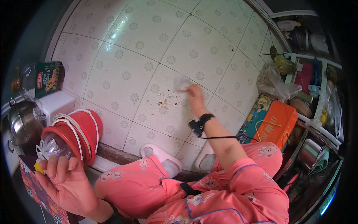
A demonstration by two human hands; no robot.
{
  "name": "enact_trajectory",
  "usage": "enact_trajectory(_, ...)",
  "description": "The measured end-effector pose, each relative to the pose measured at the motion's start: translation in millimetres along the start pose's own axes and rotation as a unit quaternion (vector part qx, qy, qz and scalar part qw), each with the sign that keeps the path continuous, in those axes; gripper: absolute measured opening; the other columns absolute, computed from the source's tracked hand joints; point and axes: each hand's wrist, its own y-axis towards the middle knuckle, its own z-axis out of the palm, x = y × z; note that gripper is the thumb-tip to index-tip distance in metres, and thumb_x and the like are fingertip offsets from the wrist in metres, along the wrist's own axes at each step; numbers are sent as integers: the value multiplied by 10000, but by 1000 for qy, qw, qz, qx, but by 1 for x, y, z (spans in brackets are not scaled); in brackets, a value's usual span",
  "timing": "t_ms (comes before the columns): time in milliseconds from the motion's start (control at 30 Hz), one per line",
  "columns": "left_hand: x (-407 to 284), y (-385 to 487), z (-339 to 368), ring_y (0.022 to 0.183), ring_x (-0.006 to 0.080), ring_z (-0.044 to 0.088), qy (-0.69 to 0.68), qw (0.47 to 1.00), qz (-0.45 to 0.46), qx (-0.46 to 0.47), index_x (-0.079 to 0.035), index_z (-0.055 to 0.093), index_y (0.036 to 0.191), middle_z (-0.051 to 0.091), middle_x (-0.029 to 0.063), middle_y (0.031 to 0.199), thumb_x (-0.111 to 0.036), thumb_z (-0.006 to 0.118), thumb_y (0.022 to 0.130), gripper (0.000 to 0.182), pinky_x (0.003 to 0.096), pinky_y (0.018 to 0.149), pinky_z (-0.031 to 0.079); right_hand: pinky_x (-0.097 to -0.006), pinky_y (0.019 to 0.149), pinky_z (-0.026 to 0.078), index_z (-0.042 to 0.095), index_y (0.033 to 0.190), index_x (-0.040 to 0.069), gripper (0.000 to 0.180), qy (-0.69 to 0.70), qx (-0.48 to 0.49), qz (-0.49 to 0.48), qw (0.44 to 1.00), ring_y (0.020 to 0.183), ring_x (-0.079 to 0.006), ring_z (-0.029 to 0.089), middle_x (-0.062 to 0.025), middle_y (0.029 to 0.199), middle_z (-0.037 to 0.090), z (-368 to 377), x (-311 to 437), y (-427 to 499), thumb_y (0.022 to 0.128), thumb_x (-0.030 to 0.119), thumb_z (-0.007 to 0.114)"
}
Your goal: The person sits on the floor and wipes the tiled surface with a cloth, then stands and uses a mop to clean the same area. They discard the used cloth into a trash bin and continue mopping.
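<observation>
My right hand [196, 98] reaches down to the tiled floor [125, 75], gripping a thin whitish thing [181, 84] between its fingers. That thing is blurred by motion and may be a tissue or a piece of film. Just left of the hand, small brown and pale crumbs of debris [167, 102] lie scattered on a floor tile. My left hand [68, 186] is raised at the lower left, palm up, with fingers apart and slightly curled, holding nothing. A black band [202, 123] with a cable circles my right wrist.
Stacked red buckets [89, 131], a steel pot [25, 123] and a large oil bottle [42, 77] stand at left. To the right are an orange gift box [275, 120], a plastic bag [272, 84] and a loaded shelf [304, 75]. A pink slipper [149, 151] is below the debris.
</observation>
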Motion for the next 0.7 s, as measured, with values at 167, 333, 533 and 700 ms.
enact_trajectory(167,0,-2,-1,735,115,414,-25,997,-28,71,-54,417,1028,402,27,812,-218,398,986,170,303,763,316,-356,743,442,608,829,25,105,-134,-155,239,949,819,-299,549,-130,843,559,-56,-44,-7,761,-49,580)
enact_trajectory(333,0,-1,4,710,112,416,-23,999,-18,30,-66,432,1013,410,19,808,-230,381,989,173,308,757,315,-342,744,443,571,828,17,109,-51,-30,109,992,803,-279,541,-123,810,539,-14,5,-76,756,-64,582)
enact_trajectory(533,7,-6,9,679,114,423,-34,999,-15,16,-73,464,1005,413,4,786,-272,360,992,225,315,747,309,-395,776,421,589,972,62,221,-154,-184,124,963,858,-320,521,-141,880,546,-28,-26,15,788,-42,526)
enact_trajectory(700,12,-8,18,674,113,426,-47,999,-23,15,-71,477,1018,432,4,777,-302,338,995,270,319,738,309,-404,787,417,628,1075,146,386,-53,11,16,998,883,-321,490,-122,902,528,63,38,10,767,-59,518)
